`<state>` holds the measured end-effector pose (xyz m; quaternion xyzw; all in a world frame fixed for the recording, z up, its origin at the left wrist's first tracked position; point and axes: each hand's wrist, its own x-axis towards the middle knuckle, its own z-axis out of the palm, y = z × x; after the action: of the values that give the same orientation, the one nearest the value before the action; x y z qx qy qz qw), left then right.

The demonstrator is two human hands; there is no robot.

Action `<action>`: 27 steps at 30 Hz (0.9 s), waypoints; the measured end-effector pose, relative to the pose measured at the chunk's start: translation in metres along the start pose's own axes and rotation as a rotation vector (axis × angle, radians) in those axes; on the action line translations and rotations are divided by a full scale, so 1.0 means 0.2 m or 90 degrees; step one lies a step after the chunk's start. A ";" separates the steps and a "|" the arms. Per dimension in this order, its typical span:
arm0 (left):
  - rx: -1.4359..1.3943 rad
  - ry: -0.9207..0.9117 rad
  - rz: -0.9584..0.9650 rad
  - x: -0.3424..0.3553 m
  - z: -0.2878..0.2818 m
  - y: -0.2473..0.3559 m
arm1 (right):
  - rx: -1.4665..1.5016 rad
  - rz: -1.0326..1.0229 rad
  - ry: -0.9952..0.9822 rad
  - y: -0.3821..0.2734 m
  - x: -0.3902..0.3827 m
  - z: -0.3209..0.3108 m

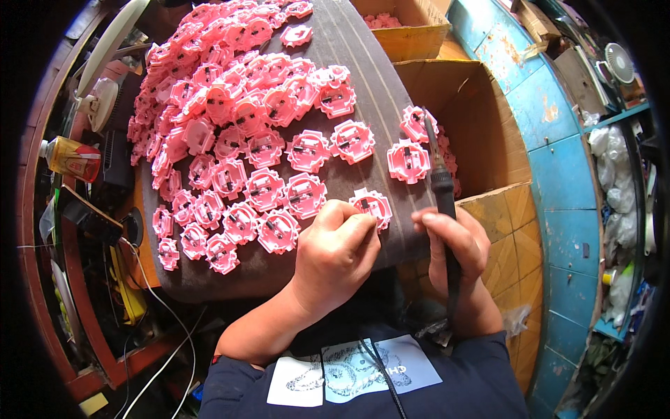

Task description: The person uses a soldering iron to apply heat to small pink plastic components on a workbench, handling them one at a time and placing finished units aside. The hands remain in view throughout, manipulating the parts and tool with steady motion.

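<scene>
My right hand point(466, 246) is closed around the dark handle of a soldering iron point(442, 185), whose metal tip points away from me. Its thumb and forefinger are pinched together, and I cannot make out anything between them. My left hand point(333, 246) is closed in a pinch just left of it; whatever it holds is hidden. Just beyond the left fingers lies a pink plastic housing point(373, 204) with small dark and white parts inside, partly covered by the hand. Two more pink housings point(409, 162) sit near the iron's tip, at the right edge of the dark cloth-covered surface point(391, 241).
A large heap of pink housings point(230, 91) covers the left and far side, with loose rows nearer me. An open cardboard box point(481, 126) holding pink pieces stands at the right; another box point(412, 38) is behind. A yellow-red can point(73, 159) and white cables point(164, 300) are left.
</scene>
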<state>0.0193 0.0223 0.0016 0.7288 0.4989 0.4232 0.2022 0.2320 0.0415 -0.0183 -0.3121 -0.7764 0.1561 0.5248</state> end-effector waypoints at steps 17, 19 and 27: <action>-0.004 0.012 0.010 0.00 0.00 0.00 | -0.174 -0.051 -0.205 0.28 0.59 0.21; -0.001 0.010 0.005 0.00 0.00 0.01 | -0.150 -0.035 -0.212 0.25 0.60 0.20; 0.006 0.009 0.012 0.00 -0.01 0.00 | 0.065 0.124 -0.086 0.22 0.56 0.13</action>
<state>0.0187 0.0221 0.0028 0.7312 0.4953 0.4282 0.1913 0.1937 0.1488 0.0260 -0.3476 -0.7671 0.2666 0.4687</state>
